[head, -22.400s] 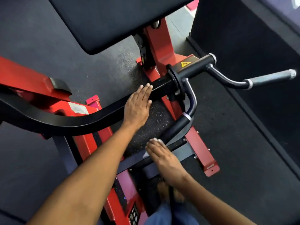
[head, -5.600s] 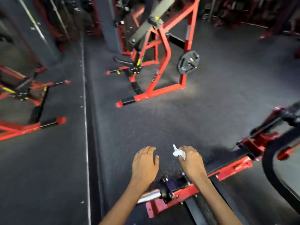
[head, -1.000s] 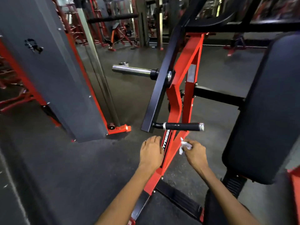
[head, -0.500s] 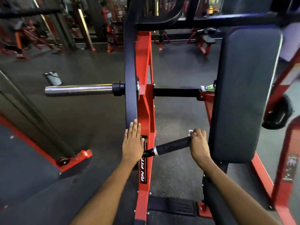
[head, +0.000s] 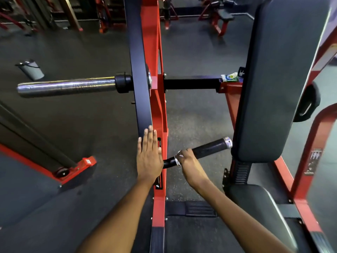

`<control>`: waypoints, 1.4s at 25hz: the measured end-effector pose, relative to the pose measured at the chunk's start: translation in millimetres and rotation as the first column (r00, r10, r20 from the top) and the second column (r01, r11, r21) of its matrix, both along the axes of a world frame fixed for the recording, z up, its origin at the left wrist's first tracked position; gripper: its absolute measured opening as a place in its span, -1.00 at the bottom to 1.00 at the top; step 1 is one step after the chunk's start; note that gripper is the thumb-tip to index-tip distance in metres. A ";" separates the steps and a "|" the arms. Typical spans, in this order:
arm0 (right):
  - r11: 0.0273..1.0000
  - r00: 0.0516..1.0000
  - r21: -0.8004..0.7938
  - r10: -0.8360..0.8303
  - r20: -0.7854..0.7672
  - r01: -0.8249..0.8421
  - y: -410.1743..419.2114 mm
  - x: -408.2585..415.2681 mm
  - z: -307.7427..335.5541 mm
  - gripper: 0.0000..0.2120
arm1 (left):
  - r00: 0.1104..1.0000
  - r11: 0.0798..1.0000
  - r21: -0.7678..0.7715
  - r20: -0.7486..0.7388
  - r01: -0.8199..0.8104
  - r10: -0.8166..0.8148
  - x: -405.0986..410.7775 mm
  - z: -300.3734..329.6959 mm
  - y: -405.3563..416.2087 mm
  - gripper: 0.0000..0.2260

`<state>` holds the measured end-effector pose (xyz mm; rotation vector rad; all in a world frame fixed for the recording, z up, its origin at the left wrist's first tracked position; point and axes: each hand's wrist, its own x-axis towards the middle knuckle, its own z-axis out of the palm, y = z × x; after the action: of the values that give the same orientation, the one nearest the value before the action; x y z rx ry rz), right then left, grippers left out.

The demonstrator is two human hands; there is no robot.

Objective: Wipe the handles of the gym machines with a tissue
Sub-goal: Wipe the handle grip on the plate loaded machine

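The right hand (head: 186, 160) is curled tight around the black handle (head: 209, 147) near its inner end, just beside the silver ring where the grip meets the bent tube. Slivers of white tissue (head: 179, 153) peek out between the knuckles, pressed against the handle. The handle runs up and away to the right of that grip, ending in a silver cap close to the big dark back pad (head: 277, 79), which crowds that end.

Just left of the grip, the left hand (head: 148, 157) lies flat with fingers straight and together on the black lever arm (head: 140, 70) and the red upright (head: 156, 106) behind it, holding nothing.

Far off to the upper left of the grip, a small grey bucket (head: 32, 70) stands on the dark rubber floor (head: 73, 125); what is in it I cannot tell. Above the grip, a green-and-white packet (head: 229, 77) sits on the red bracket at the end of the black crossbar (head: 191, 84); its print is too small to read.

Stickers on the red upright beside the left hand are partly covered and unreadable. A label on the red frame (head: 313, 161), far right of the grip, is blurred too.

A chrome weight peg (head: 65, 87) sticks out leftward, above and left of the hands. The seat pad (head: 259, 212) sits below right of the grip.
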<state>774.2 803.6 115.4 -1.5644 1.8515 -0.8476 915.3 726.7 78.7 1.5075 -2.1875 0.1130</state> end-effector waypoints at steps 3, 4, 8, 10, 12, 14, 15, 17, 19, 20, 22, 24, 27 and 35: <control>0.933 0.890 -0.035 -0.329 0.315 0.357 8.1 -47.2 15.1 -0.78 | 1.000 1.000 -0.005 0.002 -0.015 0.015 -0.6 -1.8 0.1 -0.45; 0.867 0.817 -0.044 -0.449 0.362 0.496 12.0 -64.3 18.9 -0.73 | 1.000 1.000 -0.008 -0.001 -0.018 0.018 -0.9 -2.6 -0.2 -0.45; 0.911 0.829 0.048 -0.395 0.397 0.411 15.0 -30.4 10.9 -0.74 | 1.000 0.999 -0.033 -0.001 -0.027 0.027 -0.7 -4.8 0.8 -0.45; 0.979 0.898 0.091 -0.205 0.390 0.184 14.4 9.3 -5.8 -0.76 | 0.999 0.999 -0.038 -0.017 -0.031 0.030 -1.3 -4.1 0.9 -0.46; 0.987 0.912 0.042 -0.159 0.378 0.154 12.5 -1.0 -6.6 -0.82 | 0.999 0.998 -0.047 -0.003 -0.035 0.035 -1.1 -4.9 1.5 -0.46; 0.920 0.814 -0.001 -0.345 0.467 0.391 11.8 -45.3 11.5 -0.80 | 0.999 0.998 -0.051 0.023 -0.045 0.047 -0.8 -6.5 2.1 -0.46; 0.849 0.746 -0.035 -0.443 0.497 0.527 13.2 -67.1 17.7 -0.74 | 0.998 0.997 -0.053 0.028 -0.052 0.053 -0.8 -6.6 1.8 -0.45; 0.803 0.725 -0.051 -0.507 0.465 0.594 15.4 -81.9 15.0 -0.74 | 0.998 0.997 -0.046 0.029 -0.057 0.059 -1.6 -6.4 1.5 -0.46; 0.894 0.779 0.022 -0.402 0.481 0.448 15.5 -45.8 -0.5 -0.76 | 0.998 0.997 -0.046 0.036 -0.057 0.059 -2.4 -5.9 2.3 -0.45; 0.937 0.829 0.048 -0.329 0.452 0.346 14.5 -18.3 -11.7 -0.73 | 0.998 0.997 -0.050 0.033 -0.056 0.057 -2.7 -5.3 2.4 -0.44; 0.981 0.914 0.048 -0.194 0.357 0.190 14.6 11.3 -15.0 -0.71 | 0.998 0.998 -0.048 0.018 -0.051 0.052 -2.3 -4.3 2.3 -0.44; 0.971 0.931 -0.037 -0.215 0.295 0.236 9.8 -13.5 -0.4 -0.80 | 0.998 0.997 -0.050 0.030 -0.052 0.054 -1.4 -5.7 3.4 -0.45; 0.831 0.788 -0.055 -0.501 0.358 0.553 5.0 -78.7 23.3 -0.82 | 0.996 0.996 -0.058 0.048 -0.068 0.071 -2.3 -7.0 1.0 -0.45; 0.992 0.998 -0.116 0.052 -0.023 -0.054 -13.8 -16.3 -21.4 -0.73 | 0.996 0.996 -0.055 0.059 -0.069 0.072 -1.8 -7.2 3.7 -0.46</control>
<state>757.9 789.7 93.9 -1.6917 1.7937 -0.9343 913.4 730.4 71.5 1.5713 -2.1613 0.2411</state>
